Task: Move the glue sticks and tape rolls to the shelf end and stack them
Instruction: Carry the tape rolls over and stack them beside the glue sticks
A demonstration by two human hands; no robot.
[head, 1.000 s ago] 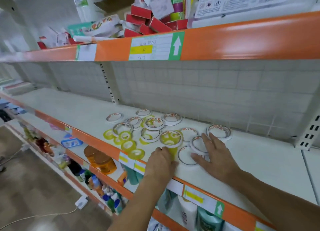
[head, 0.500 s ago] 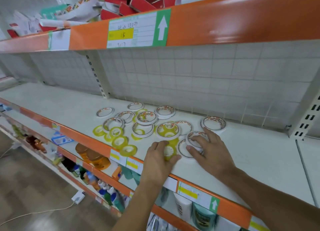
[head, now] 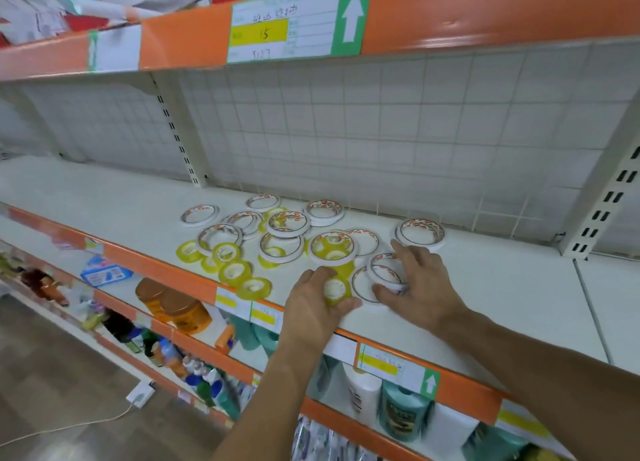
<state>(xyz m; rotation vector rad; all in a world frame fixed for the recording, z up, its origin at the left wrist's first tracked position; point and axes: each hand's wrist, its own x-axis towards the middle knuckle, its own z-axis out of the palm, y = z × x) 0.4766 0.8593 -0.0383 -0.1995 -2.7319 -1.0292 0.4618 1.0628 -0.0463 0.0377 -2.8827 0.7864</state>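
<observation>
Middle shelf (head: 485,287), white top with orange front lip, carried a scatter of tape rolls around the centre of view. Left hand (head: 313,304) at 6 o'clock of the scatter, fingers curled round a yellow tape roll (head: 335,290) at the shelf's front edge, thumb under it on the near side. Right hand (head: 420,282) just to the 3 o'clock side of the left, fingers spread and laid over a white tape roll (head: 382,268) that sat partly on top of another white ring (head: 360,285); whether it pinched the roll or only pressed on it, cannot tell.

More white rolls with red-orange print lay flat at 12 o'clock of the hands, several overlapping. One white stacked roll (head: 419,232) sat apart at 1 o'clock of the right hand, near the grid back panel (head: 381,131). Small yellow rolls (head: 235,270) clustered at 9 o'clock of the left hand, near the front lip, some touching. One yellow roll (head: 331,247) sat inside a white ring right above the left hand.

Upper shelf carried a price label (head: 294,27) with a green arrow. Lower shelf at 6 o'clock held bottles (head: 401,408), blurred.
</observation>
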